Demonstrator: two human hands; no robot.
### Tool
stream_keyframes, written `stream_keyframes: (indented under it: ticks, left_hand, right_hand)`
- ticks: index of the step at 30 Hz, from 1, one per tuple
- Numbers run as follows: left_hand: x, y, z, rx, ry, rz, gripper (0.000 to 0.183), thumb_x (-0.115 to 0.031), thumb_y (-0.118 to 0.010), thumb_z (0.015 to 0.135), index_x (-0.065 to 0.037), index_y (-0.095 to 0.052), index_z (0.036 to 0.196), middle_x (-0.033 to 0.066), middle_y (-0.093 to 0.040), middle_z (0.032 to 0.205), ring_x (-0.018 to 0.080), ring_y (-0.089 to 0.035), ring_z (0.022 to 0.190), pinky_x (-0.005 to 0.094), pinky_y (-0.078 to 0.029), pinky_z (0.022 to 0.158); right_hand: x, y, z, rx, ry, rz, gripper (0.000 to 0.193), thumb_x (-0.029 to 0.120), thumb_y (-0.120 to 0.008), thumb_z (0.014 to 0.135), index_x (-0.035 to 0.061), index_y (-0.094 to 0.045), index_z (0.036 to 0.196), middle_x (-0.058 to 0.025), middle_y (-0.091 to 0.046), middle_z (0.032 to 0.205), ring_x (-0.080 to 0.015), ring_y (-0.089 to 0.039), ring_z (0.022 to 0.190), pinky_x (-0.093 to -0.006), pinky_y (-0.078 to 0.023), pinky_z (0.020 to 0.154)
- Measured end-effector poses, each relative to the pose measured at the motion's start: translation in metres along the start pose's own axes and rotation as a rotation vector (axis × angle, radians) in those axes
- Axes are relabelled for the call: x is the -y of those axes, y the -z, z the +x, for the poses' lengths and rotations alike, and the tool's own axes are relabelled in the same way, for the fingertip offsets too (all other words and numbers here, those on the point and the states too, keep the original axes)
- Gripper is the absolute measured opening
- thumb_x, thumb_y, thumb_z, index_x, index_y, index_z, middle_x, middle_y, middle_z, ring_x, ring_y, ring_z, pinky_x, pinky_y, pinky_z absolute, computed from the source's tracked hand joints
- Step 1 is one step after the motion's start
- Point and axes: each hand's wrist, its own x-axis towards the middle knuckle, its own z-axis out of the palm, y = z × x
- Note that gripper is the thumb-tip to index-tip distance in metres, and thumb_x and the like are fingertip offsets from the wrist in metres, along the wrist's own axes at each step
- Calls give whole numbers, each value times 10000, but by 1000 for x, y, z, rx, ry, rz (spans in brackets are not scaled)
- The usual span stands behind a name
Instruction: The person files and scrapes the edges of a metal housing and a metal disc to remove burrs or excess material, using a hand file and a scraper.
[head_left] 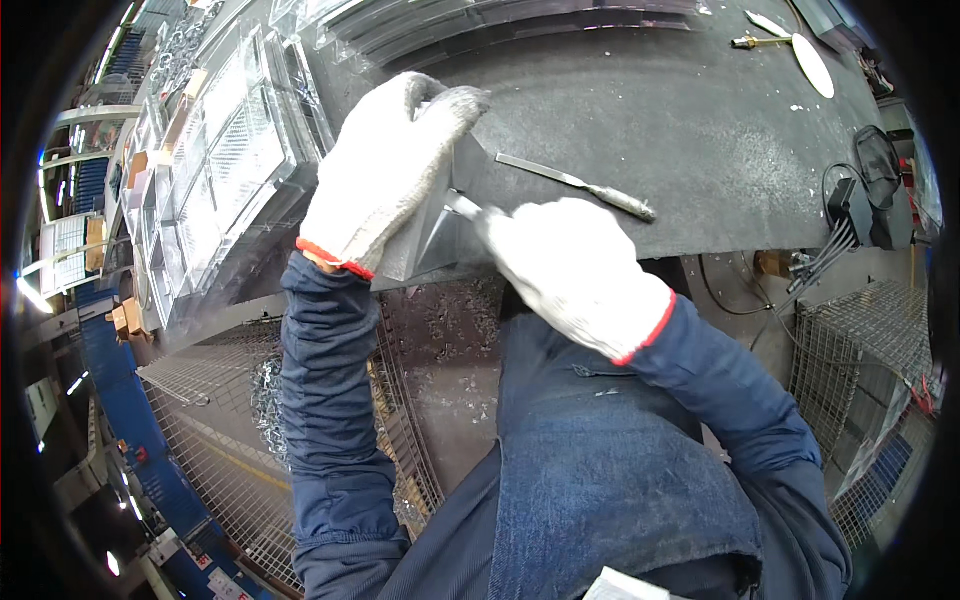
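The left hand [385,170], in a white knit glove, grips a grey sheet-metal part [440,215] at the dark bench [640,110] edge. The right hand [570,265] is closed around a slim metal tool [462,207] touching the part.

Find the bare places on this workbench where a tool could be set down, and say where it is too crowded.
Bare dark bench top lies beyond the loose file, reaching to the pale oval piece at the far right. Crowded: the left side, with stacked clear trays, and the near edge, where the left hand steadies a grey metal part and the right hand works a tool.
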Motion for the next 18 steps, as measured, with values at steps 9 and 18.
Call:
stream_keyframes:
  ticks: [9,18]
  left_hand:
    - [-7,-4,-2,-44,-1,48,452,-388,-683,1066,21,-755,1247,165,-766,1153,236,-700,1114,368,-521,1031]
    - [-32,-5,-18,-47,-116,110,325,-311,-746,1023,-17,-790,1154,118,-792,1064,183,-728,992,341,-568,908]
  right_hand:
    - [-10,1,8,201,-132,247,188,158,-655,1016,99,-721,1181,-60,-649,798,-262,-704,761,-406,-567,706]
    - [-19,-2,1,31,-347,804,206,178,-669,1068,34,-703,1212,-182,-769,1012,-371,-767,896,-450,-612,801]
